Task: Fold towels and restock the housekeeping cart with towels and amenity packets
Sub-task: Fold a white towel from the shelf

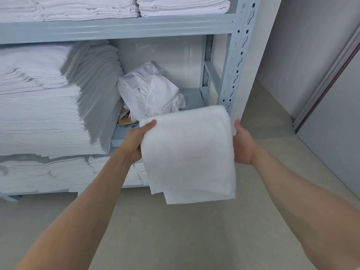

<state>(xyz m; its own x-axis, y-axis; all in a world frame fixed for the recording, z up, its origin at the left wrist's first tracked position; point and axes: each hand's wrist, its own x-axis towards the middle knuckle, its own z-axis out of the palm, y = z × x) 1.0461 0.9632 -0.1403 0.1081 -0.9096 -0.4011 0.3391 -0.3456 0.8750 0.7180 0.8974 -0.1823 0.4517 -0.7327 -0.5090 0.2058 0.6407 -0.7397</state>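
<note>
Gripping the folded white towel (pixel 188 152) at its two upper side edges, the left hand (pixel 136 142) and the right hand (pixel 242 144) are seen with thumbs laid over the top and the remaining fingers hidden behind the cloth, so a pinch on each side is judged rather than fully seen. The towel is held in the air in front of the shelving, with its fold uppermost and its loose lower layers hanging down unevenly; it is probably held this way so that the weight draws the layers flat and the fold can be checked or doubled once more. Nothing supports it from below.

Just behind the towel, a crumpled white bundle (pixel 151 92) is seen on the middle shelf of the grey metal rack (pixel 231 75), beside a tall stack of folded linen (pixel 44 106) that leans slightly at its right edge. More folded stacks are stored on the shelf above (pixel 183 5) and on the one below (pixel 58 172), presumably kept there as stock. Some brown card or paper (pixel 126 119) is wedged under the bundle. No cart or amenity packets are visible, so the restocking step is judged not yet reached.
</note>
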